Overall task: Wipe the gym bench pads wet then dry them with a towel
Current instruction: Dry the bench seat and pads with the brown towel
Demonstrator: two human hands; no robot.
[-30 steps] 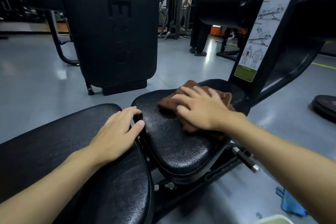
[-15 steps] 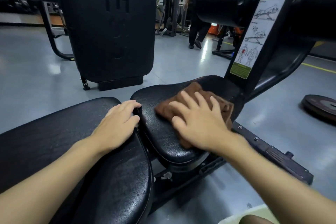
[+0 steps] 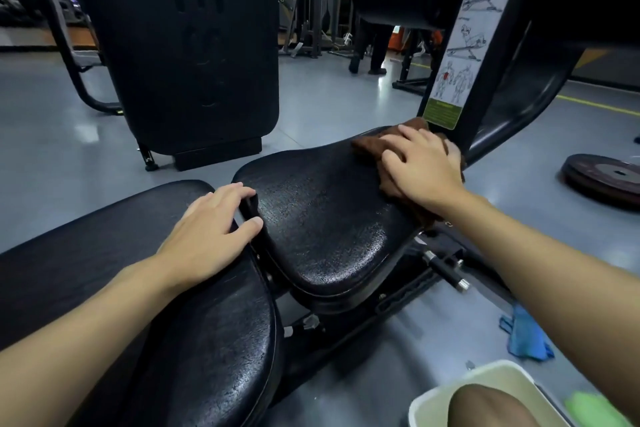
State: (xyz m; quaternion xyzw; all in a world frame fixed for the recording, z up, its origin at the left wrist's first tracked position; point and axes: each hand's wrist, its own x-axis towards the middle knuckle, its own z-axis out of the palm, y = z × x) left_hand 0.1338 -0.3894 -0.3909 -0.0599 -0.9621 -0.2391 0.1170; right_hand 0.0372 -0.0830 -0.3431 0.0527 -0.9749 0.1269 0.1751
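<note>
The right hand (image 3: 420,168) presses flat, fingers spread, on the cloth (image 3: 365,146) at the seat pad's (image 3: 322,218) far end, beside the upright (image 3: 502,62). The pad's length runs back toward the left hand (image 3: 211,229), resting loose on the back pad (image 3: 86,253).

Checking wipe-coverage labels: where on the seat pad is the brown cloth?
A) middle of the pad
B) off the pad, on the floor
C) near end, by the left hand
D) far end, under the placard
D: the right hand presses the cloth flat at the seat pad's far end, right below the placard.
</note>
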